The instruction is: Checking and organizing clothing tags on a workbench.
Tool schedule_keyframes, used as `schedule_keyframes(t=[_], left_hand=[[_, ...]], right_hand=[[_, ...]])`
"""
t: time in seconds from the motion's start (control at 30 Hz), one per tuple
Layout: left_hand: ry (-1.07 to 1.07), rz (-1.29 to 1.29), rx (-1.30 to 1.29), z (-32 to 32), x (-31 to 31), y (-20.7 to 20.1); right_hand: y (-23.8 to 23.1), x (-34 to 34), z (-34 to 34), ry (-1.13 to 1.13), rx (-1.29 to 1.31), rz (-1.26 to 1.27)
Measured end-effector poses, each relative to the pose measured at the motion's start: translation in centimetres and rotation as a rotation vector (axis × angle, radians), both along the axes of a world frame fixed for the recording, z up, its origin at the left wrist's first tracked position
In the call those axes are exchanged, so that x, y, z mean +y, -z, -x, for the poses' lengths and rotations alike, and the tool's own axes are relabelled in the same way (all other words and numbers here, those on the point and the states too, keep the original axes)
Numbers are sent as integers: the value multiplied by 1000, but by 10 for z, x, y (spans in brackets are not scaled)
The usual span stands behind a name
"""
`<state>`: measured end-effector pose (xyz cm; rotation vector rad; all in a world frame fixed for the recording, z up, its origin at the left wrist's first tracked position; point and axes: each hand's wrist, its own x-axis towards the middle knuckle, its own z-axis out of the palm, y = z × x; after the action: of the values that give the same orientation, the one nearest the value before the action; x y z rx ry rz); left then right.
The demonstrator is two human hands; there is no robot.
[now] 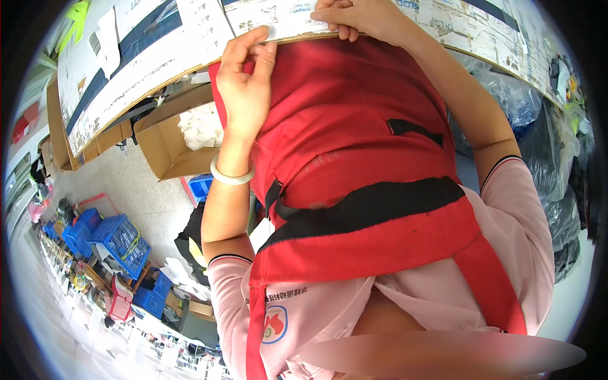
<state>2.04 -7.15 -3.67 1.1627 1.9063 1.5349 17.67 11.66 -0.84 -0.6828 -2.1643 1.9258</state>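
Note:
My left hand, with a pale bangle on its wrist, is at the near edge of a worn white work table. Its fingers are curled toward the thumb; whatever may lie between the tips is too small to make out. Farther right, over the same edge, my right hand is closed in a pinch, its fingertips close to the tabletop. What it grips, if anything, does not show. Below both hands hangs my red apron with a black waistband.
Under the table at left stands an open cardboard box with white pieces in it. Blue crates and other goods crowd the floor at lower left. Clear and dark plastic bags are piled at right. White paper sheets lie on the table.

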Motion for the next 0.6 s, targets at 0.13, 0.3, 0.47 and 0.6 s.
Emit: schedule_keyframes(t=[0.13, 0.3, 0.47, 0.6], left_hand=[[43, 73, -549, 3, 8, -8], [70, 130, -616, -2, 13, -8], [44, 66, -672, -3, 10, -8], [27, 65, -654, 1, 7, -16]], right_hand=[[-16, -10, 7, 32, -143, 34], [-24, -19, 0, -46, -54, 27], [-18, -17, -9, -47, -51, 69], [-21, -2, -10, 270, 4, 90]])
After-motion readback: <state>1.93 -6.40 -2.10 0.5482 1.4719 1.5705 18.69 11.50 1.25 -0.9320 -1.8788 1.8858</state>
